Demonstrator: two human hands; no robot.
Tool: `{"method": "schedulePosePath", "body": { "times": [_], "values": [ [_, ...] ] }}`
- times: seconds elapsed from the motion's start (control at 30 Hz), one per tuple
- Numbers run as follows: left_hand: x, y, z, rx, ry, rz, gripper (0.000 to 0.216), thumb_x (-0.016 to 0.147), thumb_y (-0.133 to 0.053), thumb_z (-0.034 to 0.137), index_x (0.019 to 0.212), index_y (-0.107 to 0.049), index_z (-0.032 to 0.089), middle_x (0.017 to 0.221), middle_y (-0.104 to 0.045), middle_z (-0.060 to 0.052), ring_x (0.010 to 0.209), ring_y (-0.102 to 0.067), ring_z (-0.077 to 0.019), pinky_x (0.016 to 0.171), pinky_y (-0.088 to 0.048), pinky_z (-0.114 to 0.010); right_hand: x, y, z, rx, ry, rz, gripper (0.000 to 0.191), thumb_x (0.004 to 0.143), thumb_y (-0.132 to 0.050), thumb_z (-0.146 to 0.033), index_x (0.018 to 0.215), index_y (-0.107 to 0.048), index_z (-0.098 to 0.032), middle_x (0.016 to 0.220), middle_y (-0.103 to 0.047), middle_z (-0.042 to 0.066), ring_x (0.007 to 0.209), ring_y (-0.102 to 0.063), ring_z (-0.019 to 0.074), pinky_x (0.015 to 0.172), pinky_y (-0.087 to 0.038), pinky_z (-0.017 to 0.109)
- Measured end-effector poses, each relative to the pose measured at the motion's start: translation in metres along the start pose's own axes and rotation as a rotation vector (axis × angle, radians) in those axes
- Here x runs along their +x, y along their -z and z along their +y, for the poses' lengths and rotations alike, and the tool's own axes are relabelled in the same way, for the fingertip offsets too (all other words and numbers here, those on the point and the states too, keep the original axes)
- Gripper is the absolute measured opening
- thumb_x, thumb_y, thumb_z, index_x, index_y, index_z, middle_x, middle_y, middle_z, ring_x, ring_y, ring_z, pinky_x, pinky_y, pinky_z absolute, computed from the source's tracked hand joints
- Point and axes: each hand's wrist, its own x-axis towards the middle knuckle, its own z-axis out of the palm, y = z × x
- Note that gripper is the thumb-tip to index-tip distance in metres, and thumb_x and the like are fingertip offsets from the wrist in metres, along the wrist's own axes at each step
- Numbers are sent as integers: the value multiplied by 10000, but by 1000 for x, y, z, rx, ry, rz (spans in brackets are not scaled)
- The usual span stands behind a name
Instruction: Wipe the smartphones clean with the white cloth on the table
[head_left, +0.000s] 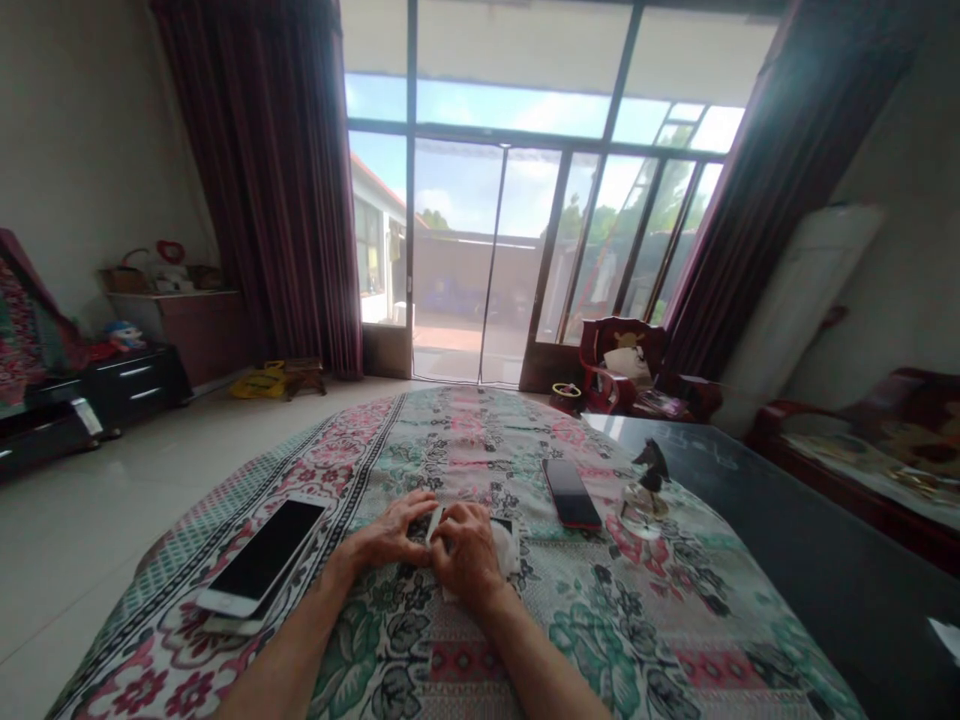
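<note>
A white phone [515, 532] lies on the patterned tablecloth [480, 440], mostly covered by my hands; a strip of its dark screen shows. My left hand [390, 532] grips its left side, thumb and fingers at the edge. Across the phone, my right hand [469, 552] has its fingers curled down, with a white tissue or cloth [505, 548] sticking out beside it. To the left, another white phone [270, 550] with a black screen rests on a second flat pale object [240, 626]. A dark phone with a red edge [571, 495] lies to the right.
A dark horse-head figure [652, 465] on a clear round base stands at the table's right. Beyond it is a black tabletop [739, 540]. Wooden chairs [622, 365] are at the far right. Glass doors [480, 260] and purple curtains [277, 190] are ahead.
</note>
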Motion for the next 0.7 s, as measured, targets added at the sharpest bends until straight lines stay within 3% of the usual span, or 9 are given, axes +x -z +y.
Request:
{"method": "schedulePosePath", "body": {
  "times": [0.23,0.7],
  "values": [
    [0,4,5,-7,25,-45,833,649,-777,362,1397,-442,214,1525,-326,-102,1425,-221,-321,1173,-188,-434,1,0,1,-42,12,-21,142,799,-617,-212,851,-723,-291,962,-647,4,985,-527,189,936,-354,341],
    [0,8,6,1,12,-72,823,674,-753,423,1400,-437,198,1533,-312,-112,1423,-218,-343,1166,-200,-451,-1,2,-3,17,59,-27,139,779,-618,-191,745,-726,-271,899,-660,-15,929,-541,160,944,-341,330]
  ]
}}
